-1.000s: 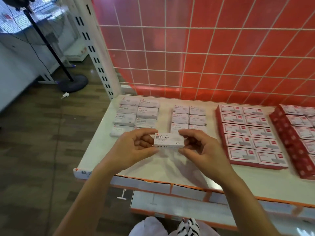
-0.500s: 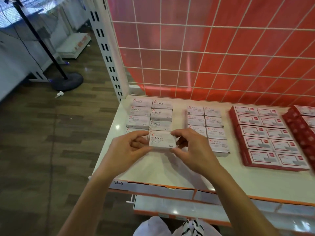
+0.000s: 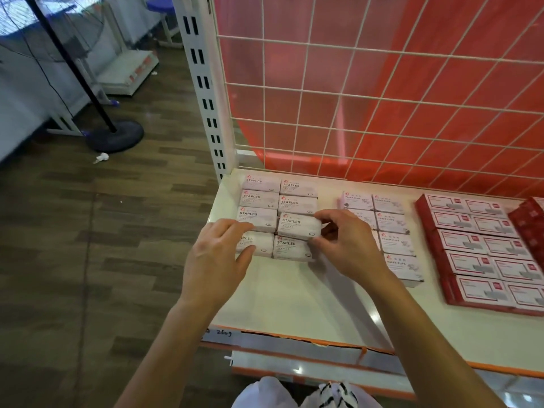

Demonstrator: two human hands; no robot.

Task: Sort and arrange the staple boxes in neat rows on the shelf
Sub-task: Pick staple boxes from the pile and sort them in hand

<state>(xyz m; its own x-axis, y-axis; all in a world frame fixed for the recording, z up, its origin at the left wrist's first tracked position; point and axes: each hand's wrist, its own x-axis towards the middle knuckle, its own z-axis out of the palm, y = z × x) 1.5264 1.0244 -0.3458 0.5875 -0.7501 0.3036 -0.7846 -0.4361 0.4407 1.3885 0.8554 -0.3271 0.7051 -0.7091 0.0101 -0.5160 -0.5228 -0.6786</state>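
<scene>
Cardboard staple boxes [image 3: 260, 198], small white oblongs printed STAPLES in dark capitals, lie flat in two tight columns at the far left corner of the shelf [image 3: 294, 301], a smooth cream board with a glossy sheen and an orange strip along its near edge.

The right hand [image 3: 350, 248] pinches one staple box [image 3: 297, 228] by its right end, thumb on the near side and fingers curled over the far side. This box sits in the right column, third row from the back, tilted slightly and touching its neighbours.

The left hand [image 3: 216, 266] lies relaxed with fingers spread over the near-left box of the block, thumb by its near edge, gripping nothing.

Just right of the block, past a narrow bare strip, stand two columns of white paper clip boxes [image 3: 391, 222], partly hidden by the right hand. Further right are flat red-edged boxes [image 3: 471, 245] with white labels, also in rows.

Behind the shelf rises a white wire grid [image 3: 382, 113] of square cells over a red sheet, fixed to a white slotted metal post [image 3: 203, 83]. Left of the shelf is dark wood-plank floor [image 3: 88, 260], where a black pole stands on a round base [image 3: 117, 136].
</scene>
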